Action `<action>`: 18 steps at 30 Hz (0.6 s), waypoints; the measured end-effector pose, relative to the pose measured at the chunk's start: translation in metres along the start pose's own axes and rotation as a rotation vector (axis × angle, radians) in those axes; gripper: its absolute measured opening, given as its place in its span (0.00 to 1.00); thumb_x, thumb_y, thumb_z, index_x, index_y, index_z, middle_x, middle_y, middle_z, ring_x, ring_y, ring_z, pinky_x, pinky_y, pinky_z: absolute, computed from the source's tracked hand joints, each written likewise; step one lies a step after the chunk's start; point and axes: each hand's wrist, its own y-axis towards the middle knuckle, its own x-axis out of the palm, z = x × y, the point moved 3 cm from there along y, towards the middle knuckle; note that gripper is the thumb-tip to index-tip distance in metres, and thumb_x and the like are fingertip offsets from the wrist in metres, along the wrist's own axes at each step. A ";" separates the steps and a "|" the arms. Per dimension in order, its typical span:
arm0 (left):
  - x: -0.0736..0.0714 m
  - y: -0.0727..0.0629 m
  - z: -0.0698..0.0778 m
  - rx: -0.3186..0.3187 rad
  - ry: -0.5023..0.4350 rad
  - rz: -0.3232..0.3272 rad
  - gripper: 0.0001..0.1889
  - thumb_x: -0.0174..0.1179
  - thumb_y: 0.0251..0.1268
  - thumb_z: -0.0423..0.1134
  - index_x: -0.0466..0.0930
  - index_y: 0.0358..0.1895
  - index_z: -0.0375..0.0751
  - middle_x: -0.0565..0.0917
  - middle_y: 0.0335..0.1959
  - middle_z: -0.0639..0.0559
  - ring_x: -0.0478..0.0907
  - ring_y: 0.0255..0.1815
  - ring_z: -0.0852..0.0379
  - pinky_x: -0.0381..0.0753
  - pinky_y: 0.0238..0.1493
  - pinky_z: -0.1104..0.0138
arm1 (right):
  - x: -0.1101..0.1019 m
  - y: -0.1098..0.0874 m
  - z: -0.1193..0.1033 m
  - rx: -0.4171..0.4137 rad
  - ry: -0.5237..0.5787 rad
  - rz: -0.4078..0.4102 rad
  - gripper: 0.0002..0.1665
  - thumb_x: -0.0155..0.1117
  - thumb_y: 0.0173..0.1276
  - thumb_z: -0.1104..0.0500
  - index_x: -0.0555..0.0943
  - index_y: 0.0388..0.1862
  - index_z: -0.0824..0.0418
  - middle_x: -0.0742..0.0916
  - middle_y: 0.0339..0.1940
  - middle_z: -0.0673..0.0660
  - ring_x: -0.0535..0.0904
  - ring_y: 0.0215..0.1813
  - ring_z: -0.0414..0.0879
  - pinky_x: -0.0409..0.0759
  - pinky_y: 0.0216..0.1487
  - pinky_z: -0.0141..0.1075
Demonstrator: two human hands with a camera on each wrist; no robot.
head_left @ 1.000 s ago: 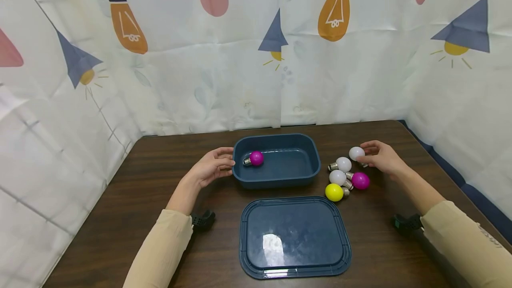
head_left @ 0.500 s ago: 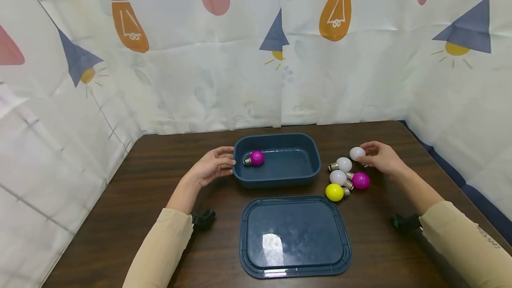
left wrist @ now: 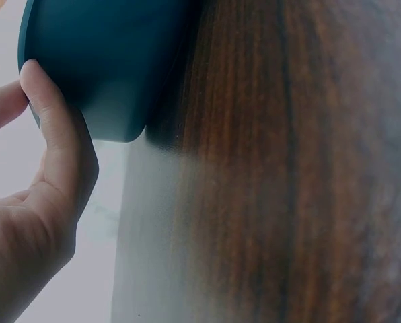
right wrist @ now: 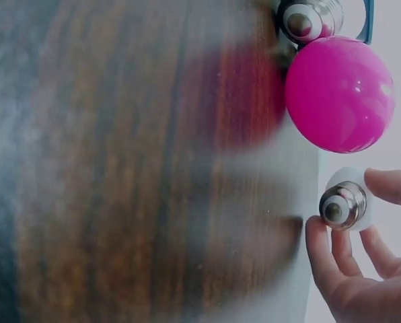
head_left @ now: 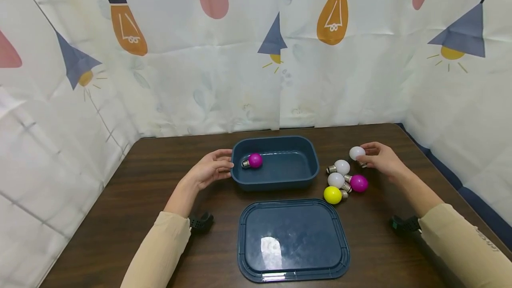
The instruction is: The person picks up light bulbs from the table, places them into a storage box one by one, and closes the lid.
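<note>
My right hand (head_left: 380, 160) pinches a white light bulb (head_left: 357, 153) at the far right of the table; in the right wrist view the bulb's metal screw base (right wrist: 342, 205) sits between thumb and fingers. At the left end of a dark blue box (head_left: 276, 186), my left hand (head_left: 211, 169) touches the outer side with relaxed fingers. Inside the box lies a magenta bulb (head_left: 255, 160). Beside the right hand are two white bulbs (head_left: 342, 166), another magenta bulb (head_left: 358, 183) and a yellow bulb (head_left: 333, 195), lying close together.
A flat dark blue lid (head_left: 296, 239) lies on the brown wooden table (head_left: 120, 217), in front of the box. Behind the table and along its sides hangs a white curtain (head_left: 176, 88) printed with lamps and bulbs.
Both hands keep their places at the box and the white bulb. The whole head view has shifted slightly downward; no object has visibly moved on the table.
</note>
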 end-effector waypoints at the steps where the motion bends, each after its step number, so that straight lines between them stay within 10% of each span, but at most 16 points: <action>1: 0.000 0.000 0.000 0.000 0.000 0.001 0.32 0.56 0.75 0.27 0.55 0.77 0.32 0.77 0.58 0.36 0.84 0.43 0.55 0.85 0.43 0.66 | -0.001 0.000 0.000 0.001 0.003 0.000 0.41 0.66 0.76 0.51 0.62 0.73 0.75 0.72 0.67 0.77 0.80 0.52 0.54 0.83 0.49 0.32; 18: 0.000 0.001 -0.002 0.004 -0.017 -0.003 0.32 0.57 0.74 0.26 0.55 0.77 0.32 0.79 0.56 0.37 0.85 0.40 0.56 0.86 0.43 0.66 | -0.005 0.002 -0.008 -0.025 0.200 -0.027 0.41 0.65 0.77 0.53 0.59 0.76 0.72 0.69 0.70 0.71 0.80 0.47 0.34 0.80 0.50 0.26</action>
